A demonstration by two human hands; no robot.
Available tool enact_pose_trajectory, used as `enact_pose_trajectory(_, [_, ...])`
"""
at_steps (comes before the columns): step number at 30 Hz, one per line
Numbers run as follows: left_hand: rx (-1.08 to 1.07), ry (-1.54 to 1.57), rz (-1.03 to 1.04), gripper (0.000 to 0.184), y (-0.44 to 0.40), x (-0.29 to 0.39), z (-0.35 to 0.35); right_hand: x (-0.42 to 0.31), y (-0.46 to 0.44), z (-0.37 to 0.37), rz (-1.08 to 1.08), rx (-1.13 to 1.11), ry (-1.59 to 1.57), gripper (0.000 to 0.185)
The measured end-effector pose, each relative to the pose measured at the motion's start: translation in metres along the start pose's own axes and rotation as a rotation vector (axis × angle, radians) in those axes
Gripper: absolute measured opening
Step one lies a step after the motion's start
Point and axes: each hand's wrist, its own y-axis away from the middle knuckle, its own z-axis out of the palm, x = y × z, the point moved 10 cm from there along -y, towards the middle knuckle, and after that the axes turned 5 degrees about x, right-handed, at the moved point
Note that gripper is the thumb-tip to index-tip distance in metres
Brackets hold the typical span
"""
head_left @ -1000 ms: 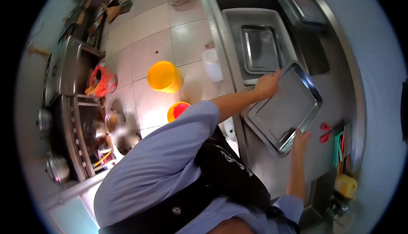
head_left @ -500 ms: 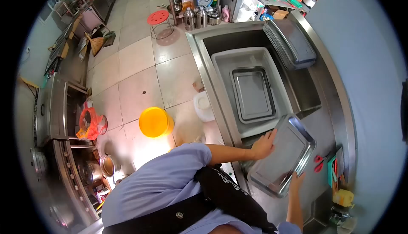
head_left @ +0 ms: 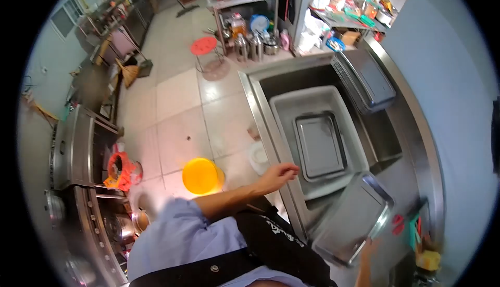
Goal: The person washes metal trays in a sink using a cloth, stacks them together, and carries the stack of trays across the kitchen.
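My left hand (head_left: 280, 177) hovers over the near rim of the steel sink, away from the trays, its fingers curled and nothing visible in them. My right hand (head_left: 369, 248), blurred, grips the lower right edge of a rectangular metal tray (head_left: 350, 219). That tray is tilted, resting across the steel counter beside the basin. In the sink stands a large light grey tub (head_left: 281, 111). A similar metal tray (head_left: 320, 146) lies in the tub. On the sink's far right edge leans a stack of metal trays (head_left: 367, 78).
Red-handled scissors (head_left: 398, 224) lie on the counter near a yellow container (head_left: 428, 260). On the floor are a yellow bucket (head_left: 202, 176), a red-lined bin (head_left: 122, 171) and a red stool (head_left: 203, 46). A blue-grey wall (head_left: 442, 78) borders the sink.
My left hand has let go of the tray and moved left to the sink's near rim. The right hand stays on the tray. The camera view has tilted up.
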Motion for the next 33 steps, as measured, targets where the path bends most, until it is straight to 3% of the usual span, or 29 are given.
enact_pose_trajectory(2, [0.184, -0.055, -0.055, 0.026, 0.018, -0.017, -0.066, -0.02, 0.009, -0.003, 0.116, -0.124, -0.066, 0.07])
enact_pose_trajectory(5, [0.429, 0.065, -0.308, 0.026, 0.053, -0.06, -0.153, -0.028, 0.015, -0.011, 0.04, -0.007, 0.045, 0.068])
enact_pose_trajectory(8, [0.621, 0.276, -0.512, 0.026, 0.072, -0.125, -0.23, -0.006, 0.003, -0.006, -0.214, 0.192, 0.204, 0.062])
enact_pose_trajectory(10, [0.72, 0.347, -0.592, 0.022, 0.082, -0.174, -0.282, -0.034, 0.01, -0.02, -0.307, 0.202, 0.405, 0.06])
enact_pose_trajectory(12, [0.739, 0.457, -0.788, 0.018, 0.1, -0.312, -0.37, -0.086, 0.027, -0.044, -0.341, 0.233, 0.578, 0.059])
enact_pose_trajectory(13, [0.926, 0.25, -0.916, 0.016, 0.126, -0.279, -0.378, -0.111, 0.024, -0.054, -0.299, 0.268, 0.602, 0.059])
enact_pose_trajectory(14, [0.739, -0.066, -0.977, 0.016, 0.128, -0.33, -0.419, -0.136, 0.018, -0.064, -0.237, 0.308, 0.593, 0.058])
enact_pose_trajectory(15, [0.972, 0.216, -0.901, 0.015, 0.142, -0.336, -0.437, -0.164, 0.014, -0.071, -0.172, 0.337, 0.57, 0.058])
enact_pose_trajectory(16, [0.845, 0.32, -0.897, 0.015, 0.141, -0.34, -0.447, -0.192, 0.011, -0.071, -0.097, 0.347, 0.534, 0.057])
enact_pose_trajectory(17, [0.956, 0.159, -0.969, 0.017, 0.146, -0.278, -0.446, -0.22, 0.005, -0.066, -0.023, 0.327, 0.47, 0.057])
enact_pose_trajectory(18, [0.949, 0.196, -1.199, 0.02, 0.157, -0.302, -0.468, -0.255, 0.0, -0.055, 0.019, 0.292, 0.401, 0.056])
enact_pose_trajectory(19, [0.943, 0.202, -1.183, 0.022, 0.155, -0.313, -0.493, -0.286, -0.005, -0.031, 0.009, 0.22, 0.316, 0.056])
enact_pose_trajectory(20, [0.94, 0.209, -1.162, 0.024, 0.15, -0.311, -0.515, -0.329, -0.008, -0.002, -0.049, 0.148, 0.245, 0.055])
enact_pose_trajectory(22, [0.878, 0.192, -1.089, 0.029, 0.122, -0.29, -0.559, -0.431, 0.0, 0.066, -0.664, 0.137, -0.002, 0.06])
enact_pose_trajectory(24, [0.855, 0.143, -1.002, 0.033, 0.089, -0.264, -0.612, -0.553, 0.016, 0.144, -0.683, -0.194, 0.289, 0.055])
enact_pose_trajectory(28, [0.944, 0.066, -0.88, 0.034, 0.087, -0.225, -0.707, -0.71, 0.071, 0.263, -1.136, -0.607, 0.399, 0.056])
enact_pose_trajectory(33, [1.14, 0.127, -0.856, 0.015, 0.176, -0.228, -0.746, -0.838, 0.09, 0.305, -1.423, -0.546, 0.284, 0.059])
